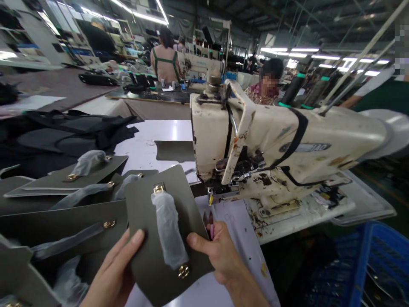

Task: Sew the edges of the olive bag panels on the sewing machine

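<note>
Overlapping at the left, grey-green pieces (64, 217) run out of view below a heap of dark material (64, 132), their lower parts hard to separate. Next, the left hand (116, 266) pinches the left edge of the held panel (143, 213), its thumb on the face and its other fingers largely hidden behind. The panel tilts above the white tabletop (236, 221), its handle (169, 230) wrapped in cloudy plastic. The right hand (220, 251) grips the opposite edge, thumb in front, with pink-handled snips (209, 219) partly concealed among its fingers. The sewing machine (249, 140) stands just beyond; its badge is too blurred to read surely. Bare tabletop opens right of that hand, ending near a cut-off blue basket (366, 260).
</note>
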### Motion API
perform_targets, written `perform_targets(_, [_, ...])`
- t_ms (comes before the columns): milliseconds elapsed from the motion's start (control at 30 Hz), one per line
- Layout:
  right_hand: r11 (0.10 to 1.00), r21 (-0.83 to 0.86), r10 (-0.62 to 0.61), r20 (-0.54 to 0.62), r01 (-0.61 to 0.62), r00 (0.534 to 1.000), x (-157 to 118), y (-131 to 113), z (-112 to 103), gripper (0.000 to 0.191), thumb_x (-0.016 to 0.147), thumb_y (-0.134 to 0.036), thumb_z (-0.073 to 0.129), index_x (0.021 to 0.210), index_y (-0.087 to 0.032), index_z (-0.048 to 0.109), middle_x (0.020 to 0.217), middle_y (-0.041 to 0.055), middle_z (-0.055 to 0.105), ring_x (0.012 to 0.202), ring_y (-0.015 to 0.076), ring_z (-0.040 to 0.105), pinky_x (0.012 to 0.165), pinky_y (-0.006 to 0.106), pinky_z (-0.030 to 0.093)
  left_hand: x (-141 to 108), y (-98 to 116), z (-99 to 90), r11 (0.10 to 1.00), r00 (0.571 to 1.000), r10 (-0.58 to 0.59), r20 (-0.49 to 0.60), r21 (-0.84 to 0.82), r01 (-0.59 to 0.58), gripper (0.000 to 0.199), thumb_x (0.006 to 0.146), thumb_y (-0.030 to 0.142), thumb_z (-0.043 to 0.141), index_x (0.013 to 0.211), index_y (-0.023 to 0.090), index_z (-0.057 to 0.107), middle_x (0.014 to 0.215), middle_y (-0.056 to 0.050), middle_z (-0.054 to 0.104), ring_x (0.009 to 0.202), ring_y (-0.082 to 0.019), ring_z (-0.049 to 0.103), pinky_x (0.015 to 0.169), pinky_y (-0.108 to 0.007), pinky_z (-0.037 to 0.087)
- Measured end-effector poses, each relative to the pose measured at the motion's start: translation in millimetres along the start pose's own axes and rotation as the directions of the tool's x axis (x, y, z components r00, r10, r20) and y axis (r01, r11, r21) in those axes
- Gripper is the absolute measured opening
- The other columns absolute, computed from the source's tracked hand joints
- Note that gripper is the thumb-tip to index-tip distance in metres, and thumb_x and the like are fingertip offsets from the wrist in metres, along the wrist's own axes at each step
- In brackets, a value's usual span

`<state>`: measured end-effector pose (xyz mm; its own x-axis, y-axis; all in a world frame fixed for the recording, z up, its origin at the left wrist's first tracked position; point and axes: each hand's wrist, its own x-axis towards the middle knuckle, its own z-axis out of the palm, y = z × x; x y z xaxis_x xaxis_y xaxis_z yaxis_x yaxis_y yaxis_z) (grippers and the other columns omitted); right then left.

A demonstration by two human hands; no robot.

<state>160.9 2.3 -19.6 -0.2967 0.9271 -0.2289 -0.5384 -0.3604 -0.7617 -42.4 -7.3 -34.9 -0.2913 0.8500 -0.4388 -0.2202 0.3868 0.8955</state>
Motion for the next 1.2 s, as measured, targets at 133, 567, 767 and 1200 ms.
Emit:
perform_targets(133, [0.999, -0.013, 0.031, -0.022, -0.031, 0.999, 13, -7, 4, 0.041, 0.068, -0.043, 0.093, 0.097, -0.017, 0.081, 0.086, 0.0040, 0.075, 0.072, 0.0163, 0.067, 0.076, 0.030, 0.055, -2, 2, 16.7, 0.954, 0.970, -0.239, 0.036, -0.176, 0.242, 0.069, 0.039, 0.037, 0.101, 0.103, 0.027, 0.074, 0.086, -0.003, 0.080, 0.071, -0.027, 0.076, 0.061, -0.031, 0.067])
perform_targets(567, [0.965, -0.263, -0.061, -0.291, -0.019, 0.955, -15, -15, -26, 0.035, 0.072, -0.041, 0.088, 0.092, -0.013, 0.081, 0.065, -0.0027, 0.055, 0.056, 0.0063, 0.034, 0.057, 0.020, 0.036, 48, 42, 59.5, 0.981, 0.990, 0.029, 0.135, -0.192, -0.002, 0.069, 0.046, 0.033, 0.101, 0.108, 0.019, 0.075, 0.103, -0.008, 0.081, 0.079, -0.028, 0.078, 0.067, -0.033, 0.068])
perform_targets(767, [0.944, -0.328, -0.075, -0.345, -0.045, 0.936, 2, -5, -27, 0.038, 0.073, -0.050, 0.086, 0.076, -0.013, 0.077, 0.059, -0.0031, 0.046, 0.056, 0.0083, 0.030, 0.053, 0.023, 0.028, 66, 41, 66.6, 0.971, 0.985, 0.127, 0.115, -0.219, -0.100, 0.076, 0.052, 0.030, 0.099, 0.123, 0.022, 0.071, 0.112, -0.007, 0.079, 0.090, -0.027, 0.078, 0.071, -0.029, 0.068])
perform_targets(1200, [0.946, -0.295, -0.239, -0.363, 0.132, 0.900, 17, 6, -24, 0.060, 0.082, -0.051, 0.079, 0.059, -0.022, 0.032, 0.058, -0.0082, 0.022, 0.055, 0.0075, 0.016, 0.052, 0.026, 0.012, 79, 39, 62.3, 0.960, 0.985, -0.024, 0.170, -0.273, 0.070, 0.060, 0.052, 0.021, 0.096, 0.108, 0.015, 0.075, 0.102, -0.010, 0.081, 0.092, -0.030, 0.078, 0.081, -0.035, 0.068])
